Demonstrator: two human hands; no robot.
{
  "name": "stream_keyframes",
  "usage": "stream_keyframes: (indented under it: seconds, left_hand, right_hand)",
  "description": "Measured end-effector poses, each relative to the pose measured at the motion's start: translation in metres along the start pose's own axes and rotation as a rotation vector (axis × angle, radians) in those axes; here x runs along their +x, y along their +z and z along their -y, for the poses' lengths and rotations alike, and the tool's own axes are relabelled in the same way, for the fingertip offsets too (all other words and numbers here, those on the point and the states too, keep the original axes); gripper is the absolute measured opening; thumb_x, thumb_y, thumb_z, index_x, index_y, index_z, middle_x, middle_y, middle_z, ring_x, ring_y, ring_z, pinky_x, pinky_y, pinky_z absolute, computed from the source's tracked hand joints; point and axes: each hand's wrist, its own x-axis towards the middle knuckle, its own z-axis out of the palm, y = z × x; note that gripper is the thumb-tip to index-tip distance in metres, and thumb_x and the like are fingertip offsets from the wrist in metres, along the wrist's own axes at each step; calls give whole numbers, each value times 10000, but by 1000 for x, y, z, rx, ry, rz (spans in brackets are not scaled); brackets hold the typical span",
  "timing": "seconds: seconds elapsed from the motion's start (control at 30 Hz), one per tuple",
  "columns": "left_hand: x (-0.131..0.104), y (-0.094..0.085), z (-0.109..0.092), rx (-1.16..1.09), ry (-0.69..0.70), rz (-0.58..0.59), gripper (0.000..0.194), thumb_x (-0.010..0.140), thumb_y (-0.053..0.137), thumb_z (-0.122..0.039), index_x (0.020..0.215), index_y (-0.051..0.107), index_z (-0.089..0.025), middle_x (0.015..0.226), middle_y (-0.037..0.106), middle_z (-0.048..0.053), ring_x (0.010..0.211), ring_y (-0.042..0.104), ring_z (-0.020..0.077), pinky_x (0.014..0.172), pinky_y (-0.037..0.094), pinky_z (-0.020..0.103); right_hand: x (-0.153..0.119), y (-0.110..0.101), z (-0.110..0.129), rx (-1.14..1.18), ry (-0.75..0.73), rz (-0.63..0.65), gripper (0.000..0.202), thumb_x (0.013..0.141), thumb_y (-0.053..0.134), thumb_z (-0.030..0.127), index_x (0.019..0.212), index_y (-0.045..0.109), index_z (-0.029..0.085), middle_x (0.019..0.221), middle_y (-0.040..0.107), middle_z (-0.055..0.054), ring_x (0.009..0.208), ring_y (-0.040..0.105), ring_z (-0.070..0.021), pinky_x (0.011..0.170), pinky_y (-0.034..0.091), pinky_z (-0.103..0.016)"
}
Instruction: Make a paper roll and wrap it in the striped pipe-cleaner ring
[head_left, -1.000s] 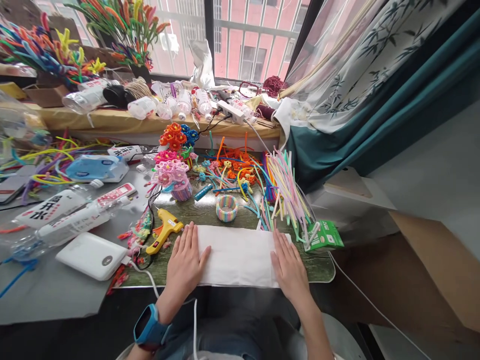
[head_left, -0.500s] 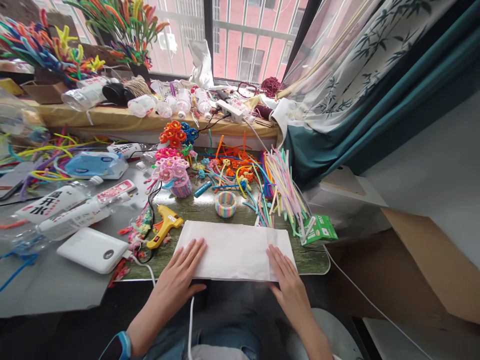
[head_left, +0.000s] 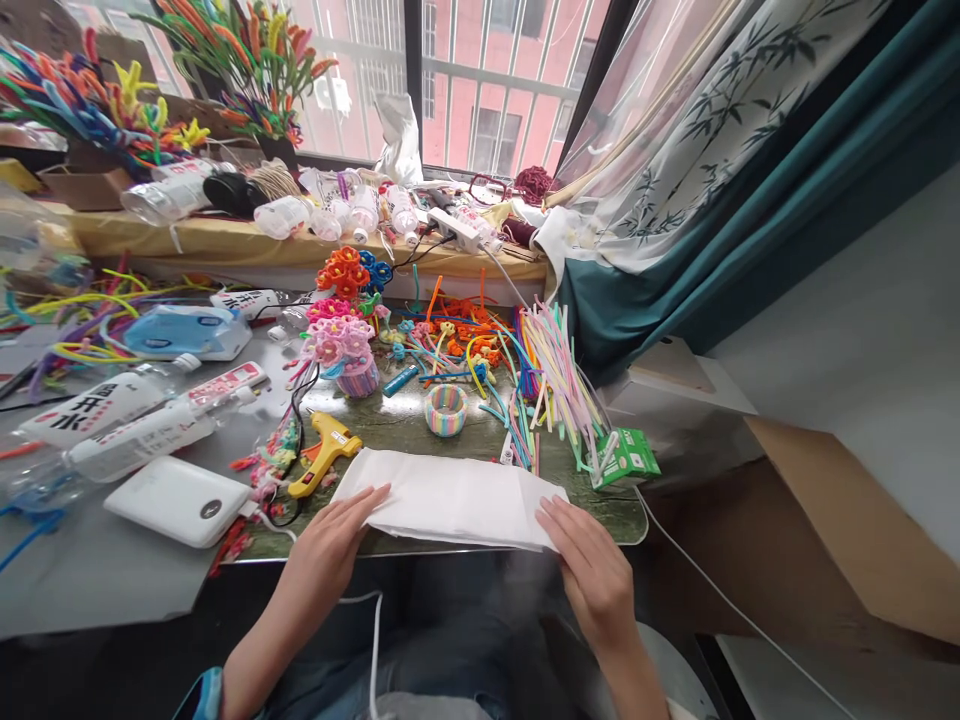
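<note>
Barred windows look out on a pink building, and below them runs a crowded sill over a green worktop. Over at the far left, 2 labelled bottles lie on their sides, with a white power bank just in front (its cable trails off to the right). Next I see a yellow glue gun resting on the green top, just beside the left hand, whose wrist wears a blue watch. That hand lays its fingers over the left end of a folded white sheet; its thumb is hidden, so I can't tell whether it pinches. Behind the sheet, pink flowers top a striped pot, and a pastel striped ring sits near the sheet's back edge. At the sheet's right end, the right hand rests its fingertips on top (pinch or plain touch, I can't say). Farther right, pastel fuzzy stems fan out by a green box, with an open cardboard box beyond the worktop.
</note>
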Motion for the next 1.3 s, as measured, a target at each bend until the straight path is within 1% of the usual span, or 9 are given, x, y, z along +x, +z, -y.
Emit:
stream_keyframes:
  seconds: [0.2, 0.4, 0.5, 0.6, 0.73, 0.87, 1.1, 1.23, 1.3]
  left_hand:
    - [0, -10, -1, 84, 63, 39, 564, 881, 437, -167, 1435, 504, -247, 1391, 611, 48, 1267, 593, 237, 1069, 469, 409]
    - [35, -9, -63, -28, 288, 273, 1019, 783, 746, -334, 1582, 122, -227, 1590, 341, 109, 1476, 315, 278, 1175, 334, 447]
    - [48, 1, -92, -141, 291, 269, 1137, 752, 770, -494, 1584, 50, -208, 1593, 305, 178, 1475, 301, 315, 1144, 371, 479]
    - [58, 13, -113, -197, 260, 170, 972, 842, 666, -517, 1571, 134, -156, 1557, 361, 224, 1433, 383, 333, 1092, 431, 490]
    - [70, 23, -133, -206, 290, 10, 533, 934, 500, -239, 1443, 420, -102, 1383, 596, 190, 1300, 562, 288, 1013, 514, 426]
    - [77, 26, -141, -245, 248, -76, 408, 906, 415, -83, 1279, 574, -124, 1167, 732, 132, 1070, 704, 220, 869, 588, 333]
    - [75, 12, -122, -303, -54, -188, 363, 958, 384, -141, 1239, 612, -154, 1036, 778, 73, 844, 758, 189, 651, 577, 248]
    - [71, 3, -112, -368, -252, -279, 394, 922, 404, -147, 1221, 659, -165, 1083, 771, 52, 864, 759, 174, 677, 561, 210]
    - [70, 1, -110, -368, -299, -311, 434, 890, 401, -127, 1236, 662, -151, 1075, 772, 60, 784, 760, 164, 642, 552, 205]
  right_hand:
    - [1, 0, 23, 72, -63, -27, 556, 963, 416, 14, 1468, 468, 239, 1133, 754, -59, 1130, 686, -198, 960, 562, -352]
    - [18, 7, 32, 30, -87, -23, 443, 973, 432, 38, 1356, 587, 197, 1082, 766, -73, 1056, 710, -204, 918, 557, -355]
    - [29, 2, 30, 6, -94, -2, 400, 983, 407, 47, 1272, 644, 190, 1062, 769, -70, 1030, 709, -187, 900, 544, -328]
    - [36, -3, 28, -1, -130, 26, 386, 980, 396, 39, 1202, 681, 173, 1038, 769, -77, 1003, 708, -175, 877, 536, -304]
    - [40, -4, 27, 3, -160, 20, 336, 978, 433, 68, 1143, 703, 180, 1002, 767, -89, 987, 705, -184, 861, 536, -312]
    - [39, -6, 26, -2, -116, -34, 354, 973, 437, 62, 1204, 666, 202, 1085, 744, -87, 1075, 671, -197, 933, 515, -356]
    - [5, 28, 35, -10, 503, -437, 265, 928, 641, 278, 1175, 599, 191, 1049, 650, -105, 961, 636, -232, 810, 531, -372]
    - [0, 61, 45, 31, 415, -15, 281, 962, 570, 387, 1180, 618, 217, 1154, 640, -123, 1101, 602, -279, 897, 512, -434]
    - [2, 69, 44, -10, 375, 85, 312, 965, 558, 415, 1198, 629, 219, 1189, 630, -131, 1131, 585, -299, 921, 490, -466]
